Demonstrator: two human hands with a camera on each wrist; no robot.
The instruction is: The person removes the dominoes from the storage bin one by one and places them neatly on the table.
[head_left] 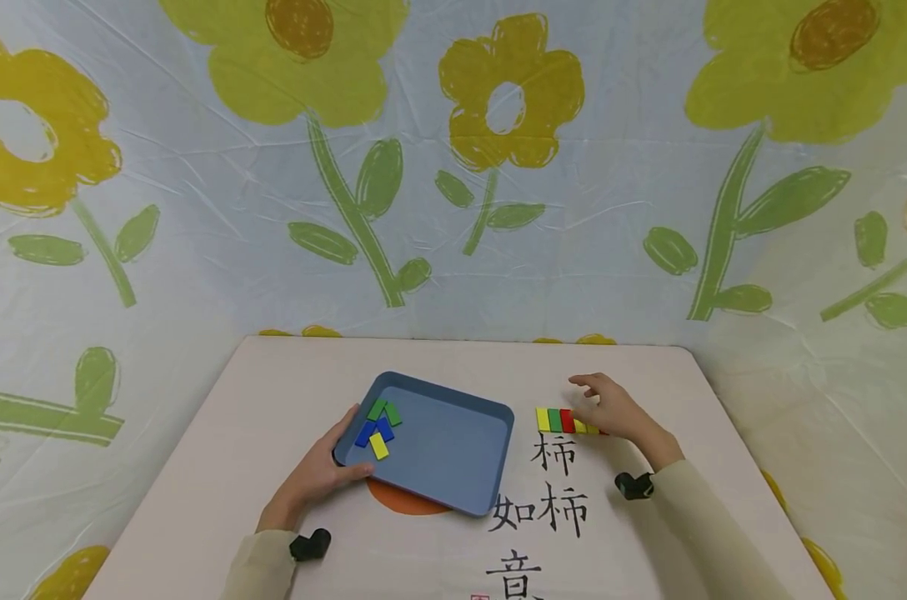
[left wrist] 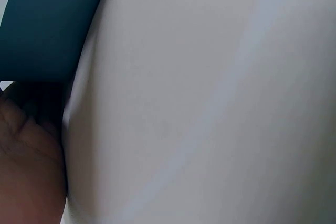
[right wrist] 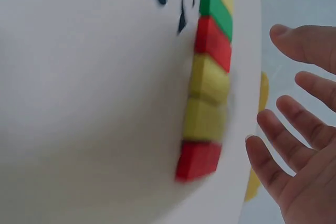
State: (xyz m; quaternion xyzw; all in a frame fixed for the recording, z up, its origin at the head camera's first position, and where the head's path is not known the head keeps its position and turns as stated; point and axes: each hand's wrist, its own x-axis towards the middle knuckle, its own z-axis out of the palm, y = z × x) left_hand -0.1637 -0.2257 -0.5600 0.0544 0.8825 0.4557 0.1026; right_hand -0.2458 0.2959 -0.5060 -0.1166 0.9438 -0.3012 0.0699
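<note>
My left hand (head_left: 322, 467) grips the left end of a blue-grey tray (head_left: 453, 475), thumb along its near edge and fingers round the far side. In the left wrist view the tray wall (left wrist: 50, 24) shows dark teal beside the palm. Lying in the tray's left part are two green blocks (head_left: 393, 413), two blue blocks (head_left: 365, 433) and a yellow block (head_left: 379, 446). My right hand (head_left: 611, 407) hovers over a row of coloured blocks (head_left: 555, 420), fingers spread and holding nothing. In the right wrist view the row runs yellow, green, red (right wrist: 212, 43), yellow, yellow, red.
Black brush characters (head_left: 554, 454) are printed on the pale table (head_left: 288, 400), below the row. An orange printed shape (head_left: 404, 498) peeks out under the tray's near edge. A flower-patterned curtain (head_left: 573, 250) rises behind the table and along both sides.
</note>
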